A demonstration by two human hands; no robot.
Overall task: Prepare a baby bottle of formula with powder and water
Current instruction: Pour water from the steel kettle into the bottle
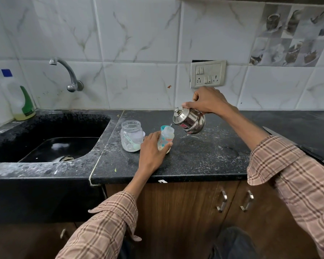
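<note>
- Pouring is under way: the right hand [207,100] grips a small steel pot [190,121] from above, fingers curled round its top and handle side, thumb toward the knobbed lid.
- The pot is tilted to 9 o'clock, held off the counter [204,157]; a thin stream of water runs from its spout into the open mouth of the baby bottle [166,139].
- The bottle stands upright on the counter, near centre of view, teal rim uppermost, no cap on it.
- The left hand [151,152] holds the bottle low on its body, thumb on one side and fingers wrapped round the other.
- A clear jar [131,135] stands just beside the bottle at its 9 o'clock, lid off, with white powder residue and a pale scoop [133,143] inside.
- The sink [45,128] lies at 9 o'clock of the jar; a tap [67,71] is on the wall above it.
- A detergent bottle [21,98] stands at the sink's 10 o'clock corner.
- A knife [295,144] lies on the counter at 3 o'clock, well apart from the bottle.
</note>
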